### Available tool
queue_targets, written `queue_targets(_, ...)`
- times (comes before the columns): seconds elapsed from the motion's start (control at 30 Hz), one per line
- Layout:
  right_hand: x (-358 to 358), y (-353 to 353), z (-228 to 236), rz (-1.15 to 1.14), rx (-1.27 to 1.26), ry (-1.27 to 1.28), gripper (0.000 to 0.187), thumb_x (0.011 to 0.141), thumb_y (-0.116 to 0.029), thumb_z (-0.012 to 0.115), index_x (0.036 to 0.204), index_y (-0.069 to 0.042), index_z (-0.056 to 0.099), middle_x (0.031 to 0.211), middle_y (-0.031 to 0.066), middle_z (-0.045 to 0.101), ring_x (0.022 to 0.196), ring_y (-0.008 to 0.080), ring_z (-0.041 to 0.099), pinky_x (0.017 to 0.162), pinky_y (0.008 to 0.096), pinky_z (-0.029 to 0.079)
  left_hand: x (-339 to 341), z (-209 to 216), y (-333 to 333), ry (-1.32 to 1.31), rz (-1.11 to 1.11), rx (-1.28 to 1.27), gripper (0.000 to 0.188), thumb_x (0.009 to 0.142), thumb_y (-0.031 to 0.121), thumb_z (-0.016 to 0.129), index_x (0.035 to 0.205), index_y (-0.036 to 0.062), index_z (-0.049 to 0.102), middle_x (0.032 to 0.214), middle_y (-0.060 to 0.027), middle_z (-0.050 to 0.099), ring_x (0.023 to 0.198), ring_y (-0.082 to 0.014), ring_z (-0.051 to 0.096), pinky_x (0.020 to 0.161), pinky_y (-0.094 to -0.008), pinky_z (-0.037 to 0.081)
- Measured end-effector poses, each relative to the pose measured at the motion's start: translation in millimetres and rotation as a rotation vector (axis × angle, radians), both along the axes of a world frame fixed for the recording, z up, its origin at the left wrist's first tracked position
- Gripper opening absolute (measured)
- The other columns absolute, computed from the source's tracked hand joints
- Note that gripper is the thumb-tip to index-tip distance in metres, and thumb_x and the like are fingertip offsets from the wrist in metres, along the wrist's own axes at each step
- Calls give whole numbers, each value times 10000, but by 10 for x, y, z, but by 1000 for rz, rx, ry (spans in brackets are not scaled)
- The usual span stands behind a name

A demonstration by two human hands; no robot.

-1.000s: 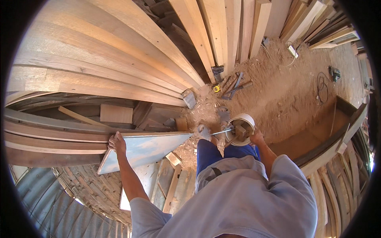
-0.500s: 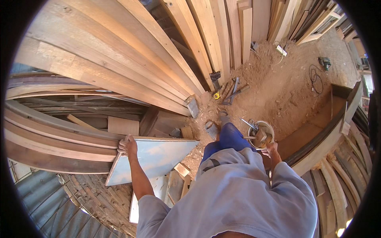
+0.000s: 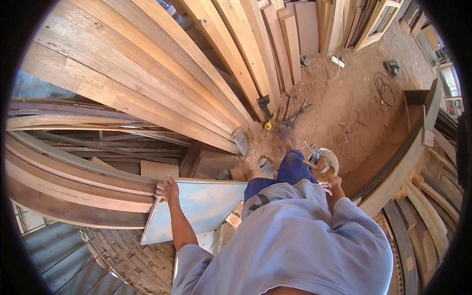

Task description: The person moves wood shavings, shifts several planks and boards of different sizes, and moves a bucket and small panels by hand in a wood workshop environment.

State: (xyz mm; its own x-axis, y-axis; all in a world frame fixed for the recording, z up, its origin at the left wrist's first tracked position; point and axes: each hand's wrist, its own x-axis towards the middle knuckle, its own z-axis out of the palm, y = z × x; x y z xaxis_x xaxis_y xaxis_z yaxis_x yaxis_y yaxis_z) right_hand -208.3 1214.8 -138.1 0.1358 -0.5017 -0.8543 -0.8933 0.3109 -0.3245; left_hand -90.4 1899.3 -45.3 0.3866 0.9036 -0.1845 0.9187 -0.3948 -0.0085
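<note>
The brown dirt floor [image 3: 354, 108] is bordered along its far left edge by leaning planks [image 3: 248, 46]; corrugated sheeting [image 3: 64, 253] is seen beyond its near left corner.

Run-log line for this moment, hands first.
left hand: gripping pale blue board by edge | right hand: holding bucket at near side, wood pieces inside | dirt floor: yellow tape measure

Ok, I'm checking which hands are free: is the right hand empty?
No, the right hand is holding the pale round bucket at its edge.
</note>
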Motion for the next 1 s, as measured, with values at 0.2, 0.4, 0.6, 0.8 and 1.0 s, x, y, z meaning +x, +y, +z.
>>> queue_targets(0.2, -50, -142, 137, -17, 22, 14, 381, 855, -104, 483, 1210, 33, 465, 1019, 273, 625, 885, 437, 656, 760, 537, 540, 23, 39, -3, 11, -35, -34, 794, 823, 659, 447, 1324, 50, 357, 1447, -237, 254, 1389, -429, 94, 1039, -707, 96)
queue_targets(0.4, -288, -123, -75, 61, 27, 16, 582, 843, -428, 610, 1183, 34, 514, 951, 253, 651, 777, 396, 677, 658, 490, 562, 15, 71, -45, 46, -26, 10, 766, 820, 659, 448, 1301, 65, 393, 1425, -225, 287, 1363, -401, 161, 1035, -704, 114)
queue_targets(0.6, -117, 157, 138, 14, 95, 13, 306, 872, -146, 501, 1091, 60, 555, 889, 238, 668, 720, 356, 687, 598, 449, 578, 4, 129, -70, 26, -84, -14, 756, 846, 648, 435, 1309, 56, 356, 1408, -227, 303, 1391, -411, 100, 1032, -707, 121)
queue_targets(0.8, -176, 61, 39, 130, 71, 17, 585, 857, -475, 605, 1124, 42, 547, 881, 229, 666, 691, 333, 686, 589, 439, 574, 4, 32, 4, 54, -50, -17, 750, 848, 646, 438, 1304, 54, 374, 1408, -221, 313, 1365, -393, 156, 1030, -699, 136)
queue_targets(1.0, -176, 173, 74, -42, 62, 2, 307, 847, -113, 503, 1095, 58, 562, 892, 220, 665, 751, 360, 680, 628, 466, 556, -45, -77, 129, 79, -80, 48, 744, 851, 647, 431, 1300, 56, 382, 1398, -214, 333, 1343, -388, 205, 1030, -693, 155)
